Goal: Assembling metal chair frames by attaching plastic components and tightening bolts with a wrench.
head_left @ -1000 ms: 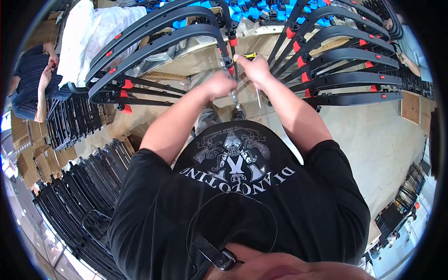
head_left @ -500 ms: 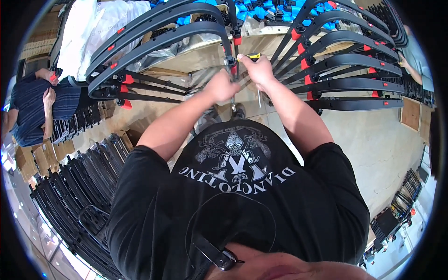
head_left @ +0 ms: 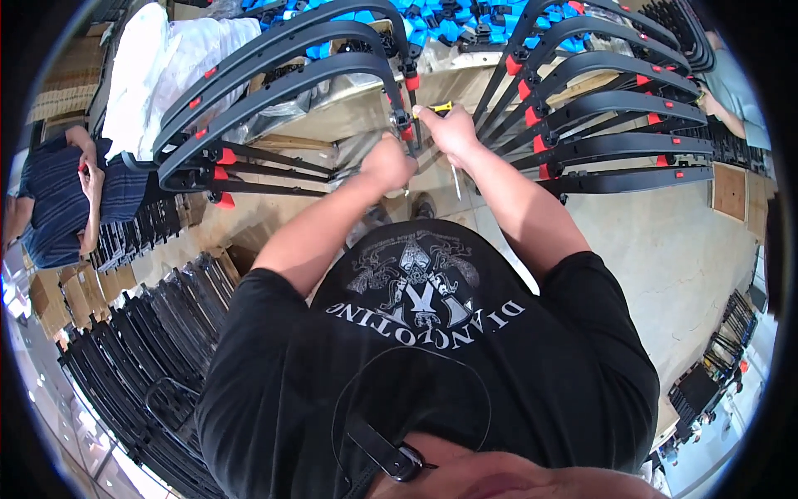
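The left hand was clenched on the black curved arm at its red-clipped end. The right hand, just beside that end, gripped a yellow-handled tool. The arm seemed stiff, light plastic, best held near the end.

Factory assembly floor. My worktop holds racks of curved black arms; blue parts behind it, stacked black frames and cartons left, co-worker beside.
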### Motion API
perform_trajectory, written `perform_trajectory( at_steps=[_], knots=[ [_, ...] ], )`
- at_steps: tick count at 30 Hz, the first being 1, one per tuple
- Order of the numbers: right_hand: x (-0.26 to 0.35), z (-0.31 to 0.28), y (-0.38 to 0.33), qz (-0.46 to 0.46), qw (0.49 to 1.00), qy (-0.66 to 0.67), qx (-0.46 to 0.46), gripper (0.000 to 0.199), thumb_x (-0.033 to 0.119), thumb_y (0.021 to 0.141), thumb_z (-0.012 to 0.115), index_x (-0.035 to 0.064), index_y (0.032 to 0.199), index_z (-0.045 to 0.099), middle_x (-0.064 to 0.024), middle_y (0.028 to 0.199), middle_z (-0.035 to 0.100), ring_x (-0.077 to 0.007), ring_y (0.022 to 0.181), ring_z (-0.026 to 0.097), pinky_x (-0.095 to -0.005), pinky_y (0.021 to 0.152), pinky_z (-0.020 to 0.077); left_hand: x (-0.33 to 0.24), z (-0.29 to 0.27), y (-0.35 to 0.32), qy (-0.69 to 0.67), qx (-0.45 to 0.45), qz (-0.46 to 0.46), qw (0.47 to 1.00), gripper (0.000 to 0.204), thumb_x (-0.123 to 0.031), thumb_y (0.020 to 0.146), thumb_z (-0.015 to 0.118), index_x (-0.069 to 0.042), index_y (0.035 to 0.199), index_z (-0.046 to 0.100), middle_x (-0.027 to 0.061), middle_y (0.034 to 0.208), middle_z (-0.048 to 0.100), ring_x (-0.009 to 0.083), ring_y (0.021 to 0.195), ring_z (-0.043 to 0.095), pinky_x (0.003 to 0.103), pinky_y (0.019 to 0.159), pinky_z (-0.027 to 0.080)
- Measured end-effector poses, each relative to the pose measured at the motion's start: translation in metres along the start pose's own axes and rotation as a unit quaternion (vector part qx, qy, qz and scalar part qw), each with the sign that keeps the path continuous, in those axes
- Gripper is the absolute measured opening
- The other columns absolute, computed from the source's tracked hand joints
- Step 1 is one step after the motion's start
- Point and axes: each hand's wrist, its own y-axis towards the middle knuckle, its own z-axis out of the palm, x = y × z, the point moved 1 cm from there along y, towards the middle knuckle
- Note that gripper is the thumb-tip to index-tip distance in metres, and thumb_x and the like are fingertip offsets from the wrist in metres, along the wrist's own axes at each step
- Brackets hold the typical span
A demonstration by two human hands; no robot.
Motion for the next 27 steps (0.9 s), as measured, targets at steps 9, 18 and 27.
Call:
perform_trajectory(
  at_steps=[9, 18, 27],
  knots=[
    [-0.001, 0.001, -0.004, -0.012, 0.999, -0.009, -0.036, 0.046, 0.037, 0.084, 0.083, -0.0035, 0.081, 0.062, -0.0038, 0.07, 0.062, -0.0108, 0.06, 0.051, -0.0343, 0.053, 0.0442, -0.007, 0.003, -0.012, 0.05, -0.021, -0.015, 0.998, 0.036, -0.03, 0.082, 0.072, 0.003, 0.096, 0.065, 0.01, 0.094, 0.071, 0.026, 0.074, 0.067, 0.039, 0.067, 0.053],
    [0.003, -0.004, -0.003, 0.004, 1.0, -0.004, 0.007, 0.048, 0.038, 0.084, 0.083, -0.0048, 0.08, 0.063, -0.0038, 0.067, 0.062, -0.0104, 0.056, 0.05, -0.0342, 0.052, 0.0436, -0.021, -0.027, -0.013, 0.009, 0.058, -0.004, 0.998, 0.051, -0.027, 0.085, 0.063, 0.011, 0.116, 0.05, 0.0318, 0.104, 0.069, 0.0433, 0.094, 0.071, 0.049, 0.088, 0.056],
    [-0.012, -0.002, 0.002, -0.061, 0.994, -0.041, -0.082, 0.047, 0.04, 0.084, 0.083, -0.0003, 0.071, 0.062, -0.0029, 0.062, 0.06, -0.0103, 0.057, 0.053, -0.0341, 0.052, 0.0443, -0.014, -0.032, 0.002, -0.18, 0.096, -0.033, 0.978, 0.037, -0.03, 0.085, 0.066, 0.006, 0.094, 0.063, 0.0298, 0.092, 0.07, 0.0434, 0.085, 0.071, 0.05, 0.08, 0.055]
  ],
)
